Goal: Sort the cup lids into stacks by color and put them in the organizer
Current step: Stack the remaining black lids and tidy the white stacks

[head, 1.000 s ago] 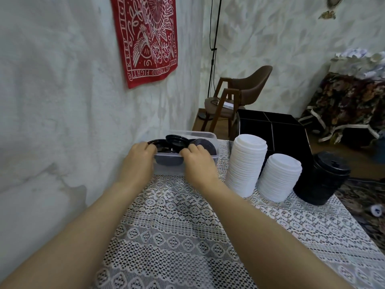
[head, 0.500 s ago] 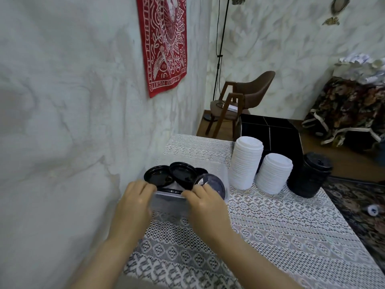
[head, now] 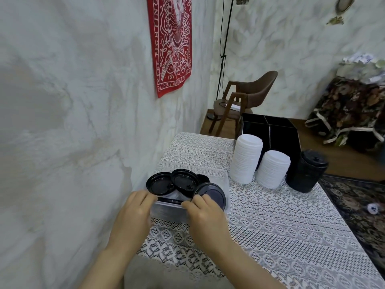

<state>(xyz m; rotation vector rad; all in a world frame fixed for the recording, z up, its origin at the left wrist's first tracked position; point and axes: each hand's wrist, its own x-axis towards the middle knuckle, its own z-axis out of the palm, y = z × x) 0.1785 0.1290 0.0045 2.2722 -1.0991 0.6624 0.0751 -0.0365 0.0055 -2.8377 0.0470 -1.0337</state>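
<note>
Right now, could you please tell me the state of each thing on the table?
clear plastic container: open, holding loose black round lids.
left hand: grips container's near rim.
right hand: grips the same rim.
taller white lid stack: upright.
shorter white lid stack: upright.
black lid stack: upright.
black divided organizer: no lids visible inside.

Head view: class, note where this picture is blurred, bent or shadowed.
Head view: left hand, right hand and tub are slightly blurred; the wide lens tilts the banner and lamp pole; light is soft, the left wall dimmer.
</note>
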